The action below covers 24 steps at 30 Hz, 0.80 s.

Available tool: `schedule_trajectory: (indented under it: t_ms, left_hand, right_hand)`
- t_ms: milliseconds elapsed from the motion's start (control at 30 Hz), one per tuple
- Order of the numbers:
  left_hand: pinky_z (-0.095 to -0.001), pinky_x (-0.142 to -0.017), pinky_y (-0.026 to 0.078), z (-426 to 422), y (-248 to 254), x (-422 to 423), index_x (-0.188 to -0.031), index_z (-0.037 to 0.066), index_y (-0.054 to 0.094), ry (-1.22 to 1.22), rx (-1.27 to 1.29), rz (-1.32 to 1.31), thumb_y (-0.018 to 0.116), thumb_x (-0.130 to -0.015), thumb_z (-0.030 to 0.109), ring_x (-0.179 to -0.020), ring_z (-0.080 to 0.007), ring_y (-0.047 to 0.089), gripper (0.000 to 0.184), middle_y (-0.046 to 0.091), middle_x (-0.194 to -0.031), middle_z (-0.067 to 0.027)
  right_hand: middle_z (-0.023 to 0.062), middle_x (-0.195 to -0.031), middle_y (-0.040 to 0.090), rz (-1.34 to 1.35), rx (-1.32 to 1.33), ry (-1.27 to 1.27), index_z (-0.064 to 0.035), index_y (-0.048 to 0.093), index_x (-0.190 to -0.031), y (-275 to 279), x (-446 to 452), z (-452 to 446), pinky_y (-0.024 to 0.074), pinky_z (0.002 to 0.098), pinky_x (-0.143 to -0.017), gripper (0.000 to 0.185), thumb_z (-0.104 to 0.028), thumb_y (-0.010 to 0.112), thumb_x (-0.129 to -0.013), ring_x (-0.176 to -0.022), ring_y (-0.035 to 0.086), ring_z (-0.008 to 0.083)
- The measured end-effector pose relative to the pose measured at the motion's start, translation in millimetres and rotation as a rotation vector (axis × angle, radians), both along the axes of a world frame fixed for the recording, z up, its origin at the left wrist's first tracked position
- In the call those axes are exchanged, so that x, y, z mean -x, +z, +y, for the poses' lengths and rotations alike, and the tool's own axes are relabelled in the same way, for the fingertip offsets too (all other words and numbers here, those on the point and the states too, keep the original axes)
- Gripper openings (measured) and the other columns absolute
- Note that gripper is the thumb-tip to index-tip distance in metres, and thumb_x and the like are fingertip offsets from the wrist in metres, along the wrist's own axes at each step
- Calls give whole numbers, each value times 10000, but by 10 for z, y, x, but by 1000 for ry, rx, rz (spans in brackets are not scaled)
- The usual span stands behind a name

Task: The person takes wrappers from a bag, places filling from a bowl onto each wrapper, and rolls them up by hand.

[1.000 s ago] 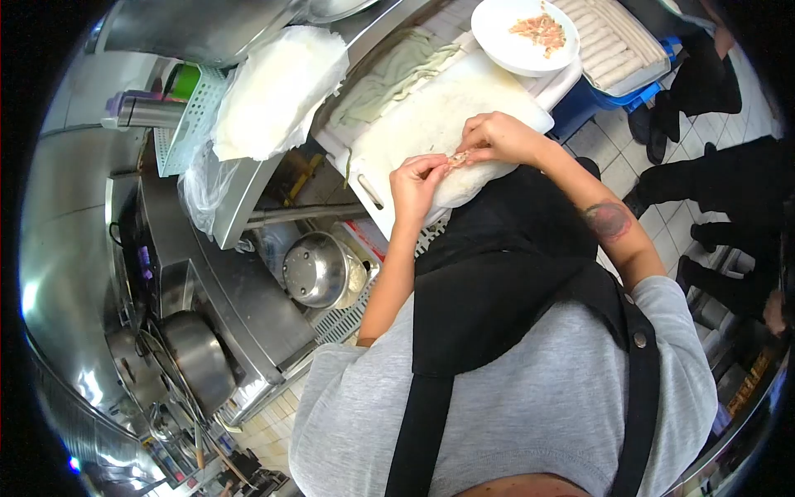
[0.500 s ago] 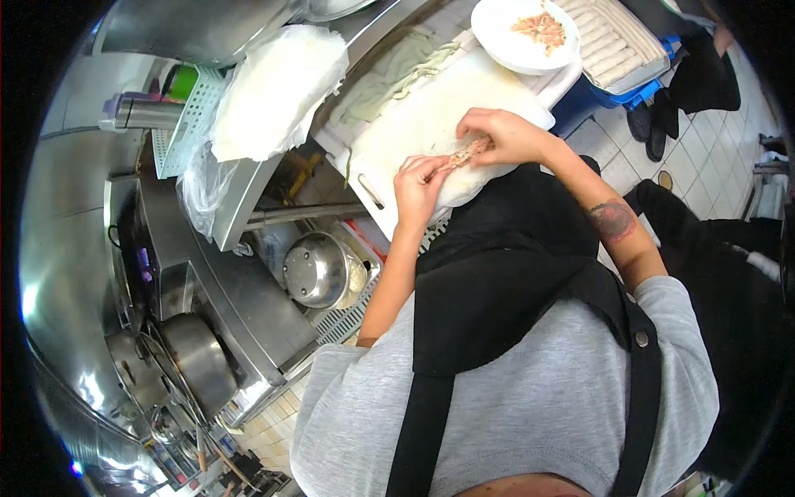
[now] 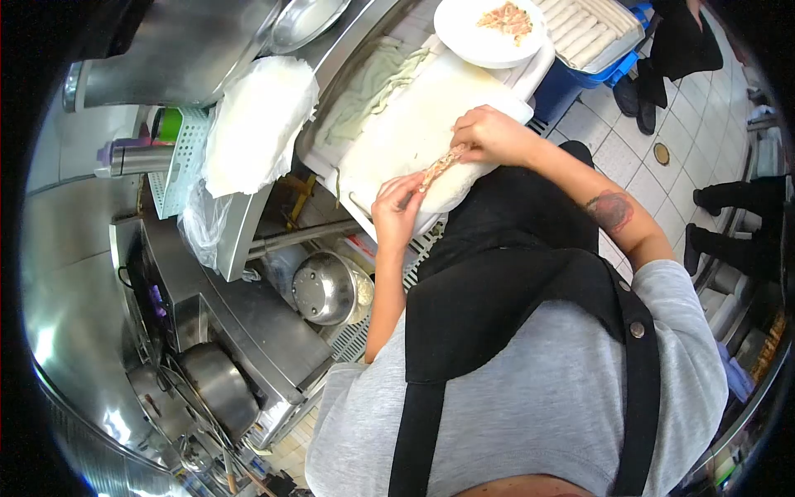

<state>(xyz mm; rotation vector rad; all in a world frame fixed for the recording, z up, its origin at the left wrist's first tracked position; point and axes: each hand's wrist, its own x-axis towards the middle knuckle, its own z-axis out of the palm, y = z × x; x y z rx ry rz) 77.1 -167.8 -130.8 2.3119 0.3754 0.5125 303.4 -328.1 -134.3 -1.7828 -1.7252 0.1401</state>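
Observation:
A strip of reddish-brown shredded filling (image 3: 440, 168) runs between my two hands, above a pale round wrapper sheet (image 3: 454, 192) on the white cutting board (image 3: 515, 106). My left hand (image 3: 399, 201) pinches the lower left end of the strip, fingers closed. At the upper right end, my right hand (image 3: 483, 137) has its bent fingers closed on the filling. A white bowl (image 3: 464, 37) with more of the same filling stands beyond the board. Beside it, a tray (image 3: 638, 37) holds several pale rolls in rows.
Thin white sheets (image 3: 261, 124) are stacked on the steel counter at the left, by a pale green basket (image 3: 186, 157). Below sits a steel pot (image 3: 321, 288). A green cloth (image 3: 373, 87) lies behind the board. Other people's legs (image 3: 741, 203) show at the right.
The filling between my hands has lengthened into a strip as they moved apart. My view has shifted slightly. A person at the right has moved away.

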Motion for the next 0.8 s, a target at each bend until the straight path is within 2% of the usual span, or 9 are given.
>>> schedule_trajectory:
  t_ms: [67,100,200,300,400,533,633,800]
  left_hand:
    - [-367,-948,500,-13,5,-22,-1041,43,742,1,-29,1,781,-715,11,-1052,-256,657,330,733,-1087,-106]
    - [-373,-952,491,-30,26,-38,-1050,44,737,3,-52,0,792,-712,35,-1054,-258,656,342,732,-1083,-104]
    - [-396,-955,462,-126,89,-145,-1074,45,721,35,-152,32,817,-709,114,-1042,-272,651,384,728,-1060,-105]
    - [-415,-946,435,-268,46,-355,-1078,47,714,24,-208,58,822,-713,168,-1010,-287,649,399,724,-1030,-109]
    - [-418,-913,456,-444,5,-621,-1052,37,717,11,-232,24,810,-717,159,-960,-306,654,369,722,-999,-124]
    - [-408,-858,494,-573,-106,-912,-1023,33,726,-4,-278,-48,794,-720,115,-899,-312,669,321,724,-970,-139]
    - [-406,-845,503,-603,-92,-992,-1028,24,723,-13,-252,-27,791,-719,100,-885,-319,671,325,722,-968,-149]
    - [-405,-857,515,-689,43,-1056,-1046,14,728,6,-182,-45,793,-713,89,-914,-335,671,348,720,-960,-171]
  right_hand:
    - [62,-901,681,124,-7,26,-69,736,-901,-19,-142,-65,511,385,-837,209,-170,770,-722,-906,650,262]
    - [70,-924,694,189,98,8,-46,740,-946,89,-159,-110,507,376,-866,221,-131,752,-743,-945,646,271]
    - [80,-978,684,132,99,41,-50,734,-998,53,-213,-100,508,372,-865,290,-142,773,-726,-964,642,273]
    - [98,-1057,664,230,80,69,-50,716,-1082,59,-249,-163,505,372,-881,425,-158,815,-683,-990,637,280]
    - [92,-1121,633,213,-61,-66,-47,687,-1158,88,-303,-274,524,350,-871,542,-115,846,-644,-984,639,265]
    - [106,-988,664,214,120,-128,-14,713,-1076,57,-415,-367,536,361,-777,397,-70,809,-695,-871,659,270]
    - [130,-922,683,259,111,-186,-26,736,-1015,34,-358,-346,535,383,-805,314,-81,792,-712,-860,674,307]
    - [149,-918,687,223,112,-126,-19,731,-1021,95,-310,-324,543,381,-787,311,-16,750,-711,-865,682,309]
